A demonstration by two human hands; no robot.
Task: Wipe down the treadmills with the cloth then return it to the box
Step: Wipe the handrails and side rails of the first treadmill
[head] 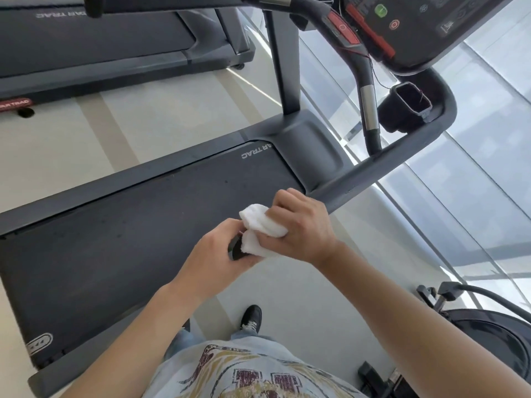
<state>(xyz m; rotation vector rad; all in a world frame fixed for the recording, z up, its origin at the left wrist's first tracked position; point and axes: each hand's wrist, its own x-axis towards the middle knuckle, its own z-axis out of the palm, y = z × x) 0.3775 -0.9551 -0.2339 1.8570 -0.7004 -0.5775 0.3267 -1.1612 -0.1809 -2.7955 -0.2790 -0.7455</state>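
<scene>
A person's right hand [298, 228] curls around a bunched white cloth [263, 229] at mid-frame, while the left hand [219, 251] grips the dark end of a treadmill handrail [382, 170] that the cloth partly hides. Below the hands lies the Star Trac treadmill's belt [138, 225], its console [425, 27] at upper right. A second treadmill [100, 44] stands at upper left; a black shoe [252, 318] rests on the pale floor.
</scene>
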